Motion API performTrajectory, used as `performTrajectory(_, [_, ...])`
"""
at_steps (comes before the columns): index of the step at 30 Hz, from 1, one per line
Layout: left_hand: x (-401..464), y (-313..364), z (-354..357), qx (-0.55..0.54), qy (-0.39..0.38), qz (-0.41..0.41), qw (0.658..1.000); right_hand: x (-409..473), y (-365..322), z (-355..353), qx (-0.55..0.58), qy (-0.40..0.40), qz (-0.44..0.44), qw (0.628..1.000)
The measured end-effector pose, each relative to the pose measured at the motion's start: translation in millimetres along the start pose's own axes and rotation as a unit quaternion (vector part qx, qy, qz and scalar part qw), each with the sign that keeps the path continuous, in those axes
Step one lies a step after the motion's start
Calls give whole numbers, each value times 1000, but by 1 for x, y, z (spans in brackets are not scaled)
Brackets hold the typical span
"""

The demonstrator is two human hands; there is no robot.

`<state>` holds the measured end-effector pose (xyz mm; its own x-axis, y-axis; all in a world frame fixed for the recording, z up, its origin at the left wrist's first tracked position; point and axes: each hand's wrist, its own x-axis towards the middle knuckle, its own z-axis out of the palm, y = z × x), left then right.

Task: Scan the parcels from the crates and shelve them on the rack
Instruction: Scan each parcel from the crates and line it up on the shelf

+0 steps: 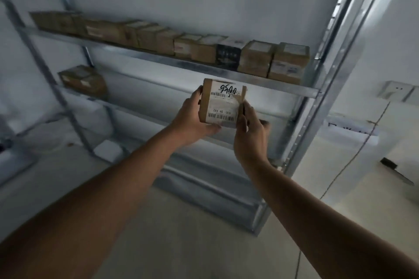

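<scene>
With one grey metal rack (281, 87) shelf nearly full of parcels, left hand (192, 120) and right hand (249, 133) fingers grip another small brown labelled cardboard parcel (221, 103), unshelved.

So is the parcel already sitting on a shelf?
No, the labelled parcel is held in the air in front of the rack by the left hand and right hand.

A grey galvanised steel rack (292, 88) stands on a pale floor (181, 233). Its upper shelf carries a close row of brown cardboard parcels (158, 38) with one black box (228, 54) among them; the shelf below carries a single brown cardboard carton (82, 80) at its left end.
</scene>
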<state>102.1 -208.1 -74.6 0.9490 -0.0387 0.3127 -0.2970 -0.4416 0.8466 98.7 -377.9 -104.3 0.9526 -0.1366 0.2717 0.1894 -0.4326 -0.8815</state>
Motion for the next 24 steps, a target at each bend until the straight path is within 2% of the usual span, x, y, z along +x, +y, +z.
performTrajectory(8, [45,-103,-105,27,92,-56,994,71,-19,160,25,-106,-10,994])
performTrajectory(16, [103,-201,-204,35,167,-130,977,152,-40,314,32,-202,-61,977])
performTrajectory(24, [146,-299,-325,70,221,-189,954,198,-83,470,11,-262,-88,961])
